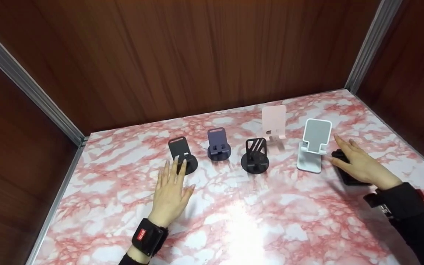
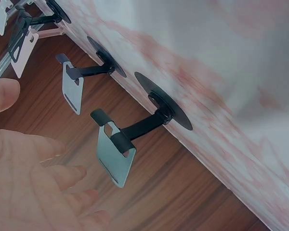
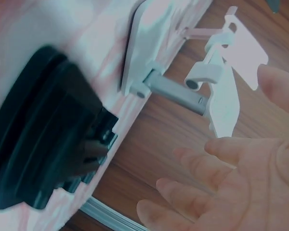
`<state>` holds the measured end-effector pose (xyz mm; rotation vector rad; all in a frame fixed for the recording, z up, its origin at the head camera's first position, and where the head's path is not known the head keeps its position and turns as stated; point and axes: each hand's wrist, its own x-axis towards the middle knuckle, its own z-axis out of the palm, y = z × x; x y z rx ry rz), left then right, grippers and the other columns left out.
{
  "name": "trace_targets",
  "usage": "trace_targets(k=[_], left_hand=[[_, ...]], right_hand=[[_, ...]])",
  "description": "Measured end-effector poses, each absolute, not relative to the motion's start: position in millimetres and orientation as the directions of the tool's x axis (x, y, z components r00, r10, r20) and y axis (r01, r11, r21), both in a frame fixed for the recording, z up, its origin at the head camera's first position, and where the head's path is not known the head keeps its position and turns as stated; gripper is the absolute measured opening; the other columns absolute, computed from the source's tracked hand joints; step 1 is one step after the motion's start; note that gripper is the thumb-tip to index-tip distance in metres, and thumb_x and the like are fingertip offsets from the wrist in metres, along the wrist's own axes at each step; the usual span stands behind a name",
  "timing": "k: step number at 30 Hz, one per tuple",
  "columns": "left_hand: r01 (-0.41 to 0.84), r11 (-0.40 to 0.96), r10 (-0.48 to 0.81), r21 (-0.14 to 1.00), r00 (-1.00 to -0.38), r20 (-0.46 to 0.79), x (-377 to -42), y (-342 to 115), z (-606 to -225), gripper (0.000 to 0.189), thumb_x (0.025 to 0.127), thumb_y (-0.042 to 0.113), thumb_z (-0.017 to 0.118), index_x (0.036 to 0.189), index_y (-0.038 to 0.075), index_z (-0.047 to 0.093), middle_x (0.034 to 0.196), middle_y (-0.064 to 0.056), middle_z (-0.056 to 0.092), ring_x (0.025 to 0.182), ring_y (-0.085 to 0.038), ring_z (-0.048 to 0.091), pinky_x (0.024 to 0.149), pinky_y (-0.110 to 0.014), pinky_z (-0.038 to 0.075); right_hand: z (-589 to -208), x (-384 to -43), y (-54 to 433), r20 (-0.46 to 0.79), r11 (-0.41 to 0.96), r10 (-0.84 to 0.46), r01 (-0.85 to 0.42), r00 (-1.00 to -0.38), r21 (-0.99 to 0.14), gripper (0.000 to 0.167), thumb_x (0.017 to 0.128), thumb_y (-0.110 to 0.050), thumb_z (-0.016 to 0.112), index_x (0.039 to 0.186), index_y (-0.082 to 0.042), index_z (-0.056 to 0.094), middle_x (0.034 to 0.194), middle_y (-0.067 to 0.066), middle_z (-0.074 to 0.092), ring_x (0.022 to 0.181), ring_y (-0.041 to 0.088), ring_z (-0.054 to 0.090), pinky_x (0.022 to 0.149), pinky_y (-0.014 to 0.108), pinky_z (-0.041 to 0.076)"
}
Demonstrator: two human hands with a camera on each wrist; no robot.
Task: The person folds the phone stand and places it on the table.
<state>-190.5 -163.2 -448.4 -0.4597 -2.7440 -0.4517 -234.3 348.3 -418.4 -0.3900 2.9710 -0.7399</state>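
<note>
My left hand (image 1: 168, 200) has its fingers spread in front of the leftmost black phone stand (image 1: 180, 148); in the left wrist view that stand (image 2: 116, 156) is apart from the fingers. Over a folded black stand-like object (image 1: 348, 176) at the right, my right hand (image 1: 366, 167) is held with its fingers extended. The right wrist view shows a gap between this hand (image 3: 241, 187) and the folded black object (image 3: 43, 130). Just left of the right hand stands a white phone stand (image 1: 309, 162) with a grey face. Neither hand holds anything.
Between the hands stand a purple phone stand (image 1: 218, 141), a black slotted phone stand (image 1: 255, 162) and, farther back, a pink phone stand (image 1: 274, 119). All are on a red-and-white marbled table (image 1: 212, 206). Brown wood panels (image 1: 197, 62) with metal corner posts (image 1: 372, 44) enclose the table.
</note>
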Motion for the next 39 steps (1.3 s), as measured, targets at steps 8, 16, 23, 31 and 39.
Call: trace_targets(k=[8, 16, 23, 31, 39], left_hand=[[0.373, 0.901, 0.28, 0.223, -0.89, 0.36, -191.3, -156.9, -448.4, 0.068, 0.097, 0.033, 0.056, 0.152, 0.004, 0.029, 0.156, -0.023, 0.022, 0.144, -0.041, 0.011, 0.115, -0.057, 0.01], [0.371, 0.899, 0.286, 0.232, -0.899, 0.332, -195.6, -146.9, -441.9, 0.069, 0.098, 0.037, 0.054, 0.153, 0.006, 0.026, 0.158, -0.019, 0.017, 0.144, -0.04, 0.01, 0.114, -0.058, 0.012], [0.41, 0.886, 0.327, 0.214, -0.882, 0.339, -197.6, -138.5, -440.7, 0.067, 0.099, 0.036, 0.053, 0.15, 0.001, 0.03, 0.157, -0.023, 0.019, 0.143, -0.042, 0.011, 0.115, -0.056, 0.009], [0.417, 0.88, 0.337, 0.227, -0.885, 0.321, -196.7, -131.3, -441.9, 0.067, 0.099, 0.037, 0.052, 0.151, 0.001, 0.031, 0.158, -0.02, 0.016, 0.144, -0.04, 0.008, 0.116, -0.055, 0.01], [0.428, 0.868, 0.344, 0.251, -0.884, 0.316, -196.7, -126.1, -446.5, 0.066, 0.099, 0.038, 0.052, 0.151, 0.003, 0.03, 0.157, -0.021, 0.021, 0.144, -0.04, 0.009, 0.115, -0.055, 0.012]], right_hand=[[-414.2, -239.5, 343.8, -0.021, 0.8, -0.265, -0.208, -0.964, -0.563, 0.078, 0.103, -0.039, 0.046, 0.153, 0.0, 0.001, 0.149, 0.038, 0.016, 0.132, 0.06, 0.017, 0.103, 0.07, 0.019], [-417.0, -243.1, 344.9, -0.073, 0.517, -0.293, -0.094, -0.953, -0.851, 0.071, 0.105, -0.036, 0.04, 0.154, -0.004, 0.0, 0.156, 0.027, 0.011, 0.141, 0.043, 0.009, 0.115, 0.039, 0.022], [-426.0, -248.9, 348.8, -0.058, 0.18, -0.389, -0.014, -0.919, -0.984, 0.067, 0.108, -0.029, 0.033, 0.147, 0.015, 0.003, 0.142, 0.024, 0.041, 0.123, 0.011, 0.05, 0.098, 0.022, 0.044], [-436.1, -257.2, 348.1, -0.02, -0.18, -0.392, 0.098, -0.92, -0.979, 0.042, 0.106, -0.012, 0.039, 0.137, 0.014, 0.029, 0.114, 0.004, 0.065, 0.106, 0.015, 0.063, 0.092, 0.027, 0.05], [-443.1, -265.7, 341.1, 0.002, -0.298, -0.309, 0.095, -0.951, -0.95, 0.019, 0.101, -0.002, 0.047, 0.109, -0.004, 0.064, 0.106, 0.008, 0.067, 0.099, 0.016, 0.065, 0.088, 0.029, 0.053]])
